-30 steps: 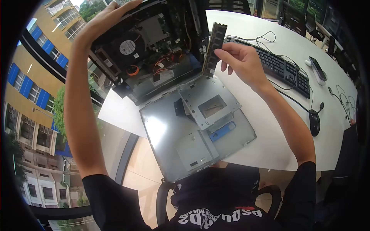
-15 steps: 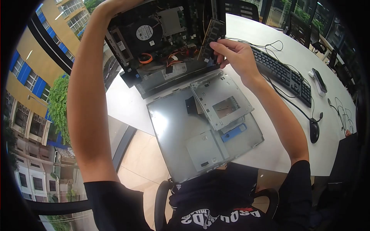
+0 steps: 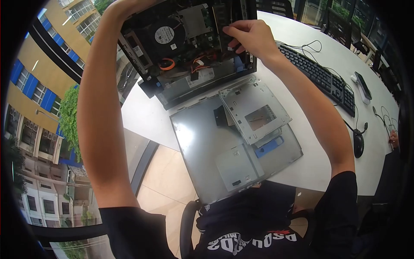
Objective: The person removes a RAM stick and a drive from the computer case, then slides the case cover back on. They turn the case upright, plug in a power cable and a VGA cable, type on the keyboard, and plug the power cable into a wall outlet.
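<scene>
An opened desktop computer case (image 3: 189, 82) stands tilted up on the table, its inside facing me. A black fan with a white round label (image 3: 164, 35) and orange-and-black cables (image 3: 199, 64) show inside it. My right hand (image 3: 252, 38) pinches a memory module (image 3: 220, 21) between thumb and fingers, held lengthwise at the right part of the board. Whether the module sits in a slot cannot be made out. At the upper left edge of the case is my left hand (image 3: 131, 5), its fingers cut off by the top of the view.
A metal side panel (image 3: 198, 151) lies in front of the case, overhanging the table edge. On it rest a metal drive bracket (image 3: 254, 113) and a blue-latched part (image 3: 268, 147). To the right are a keyboard (image 3: 317, 77), a mouse (image 3: 358, 144) and a dark handheld device (image 3: 363, 88).
My right hand has moved up and left with the memory module, deeper over the board. The module, tilted before, is now more upright. My left hand stays at the case's top edge.
</scene>
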The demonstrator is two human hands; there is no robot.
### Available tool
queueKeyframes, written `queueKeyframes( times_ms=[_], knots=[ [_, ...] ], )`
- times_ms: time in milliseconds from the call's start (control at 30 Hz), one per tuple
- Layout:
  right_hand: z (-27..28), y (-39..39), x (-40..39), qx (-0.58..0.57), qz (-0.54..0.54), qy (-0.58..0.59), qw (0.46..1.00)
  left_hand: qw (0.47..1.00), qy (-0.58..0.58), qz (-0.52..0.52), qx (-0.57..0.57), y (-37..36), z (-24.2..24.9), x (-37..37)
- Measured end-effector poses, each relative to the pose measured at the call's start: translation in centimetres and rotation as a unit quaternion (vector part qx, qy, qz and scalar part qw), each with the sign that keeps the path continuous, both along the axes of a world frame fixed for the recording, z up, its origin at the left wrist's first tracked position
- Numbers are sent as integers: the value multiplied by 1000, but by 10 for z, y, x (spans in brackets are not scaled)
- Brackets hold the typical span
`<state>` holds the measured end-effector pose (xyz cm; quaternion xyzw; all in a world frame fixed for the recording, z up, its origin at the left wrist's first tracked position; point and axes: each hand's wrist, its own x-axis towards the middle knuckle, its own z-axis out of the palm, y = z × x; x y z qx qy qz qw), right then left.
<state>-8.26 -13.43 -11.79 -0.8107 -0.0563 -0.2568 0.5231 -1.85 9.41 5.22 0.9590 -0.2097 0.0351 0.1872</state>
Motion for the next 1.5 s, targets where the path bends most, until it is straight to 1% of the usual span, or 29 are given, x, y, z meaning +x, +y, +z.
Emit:
queueKeyframes(
  times_ms=[33, 133, 167, 233, 267, 367, 433, 533, 633, 667, 733, 767, 833, 933, 1033, 1133, 1167, 1267, 1367, 1500],
  knots=[
    [-1, 0, 8, -13, -15, -9, 1000, 1000, 1, 8, 7, 1, 0, 6],
    [-1, -2, 25, -186, -96, -84, 974, 998, -34, 60, 13, 4, -3, 1],
    [1, -1, 26, -221, -116, -111, 962, 997, 51, 28, -45, 6, -6, 7],
    [4, 0, 27, -293, -156, -161, 929, 997, 34, 64, -5, 8, -3, 20],
    [4, 1, 29, -275, -158, -165, 934, 996, 26, 82, 13, 7, -1, 16],
    [4, 1, 34, -242, -161, -172, 941, 994, 106, -8, 29, 5, 12, -19],
    [6, 1, 36, -240, -161, -173, 942, 996, 83, -28, 30, 5, 9, -12],
    [16, 4, 34, -245, -148, -127, 949, 997, 59, -48, 17, 8, 2, 10],
    [11, -1, 51, -258, -162, -155, 940, 997, 41, -62, -4, 12, -7, 39],
    [9, 0, 50, -248, -153, -178, 940, 997, 34, -66, -11, 11, -7, 34],
    [3, 0, 46, -228, -136, -225, 938, 999, 28, -25, -3, 9, -4, 24],
    [2, 0, 40, -225, -128, -218, 941, 1000, 24, -3, 0, 7, -1, 16],
    [-6, 2, 21, -219, -111, -202, 948, 999, 30, -5, 15, 3, 3, 16],
    [-4, 5, -18, -116, -15, -63, 991, 1000, 23, -1, 14, 5, 2, 16],
    [-23, -2, -17, 20, 59, -100, 993, 1000, -4, 24, 3, 6, -3, 22],
    [-20, -8, -26, 105, 115, -73, 985, 998, -32, 51, 3, 1, -3, 3],
    [-19, -10, -26, 91, 105, -78, 987, 997, -40, 61, 5, 0, -3, -4],
    [-24, -10, -22, 60, 83, -88, 991, 999, 35, 26, 1, 1, 2, 10],
    [-30, -16, -11, 49, 61, -86, 993, 998, 2, 61, 5, 4, -2, 13],
    [-29, -13, -4, 49, 18, -80, 995, 998, -20, 63, 4, 4, -4, 15]
  ],
)
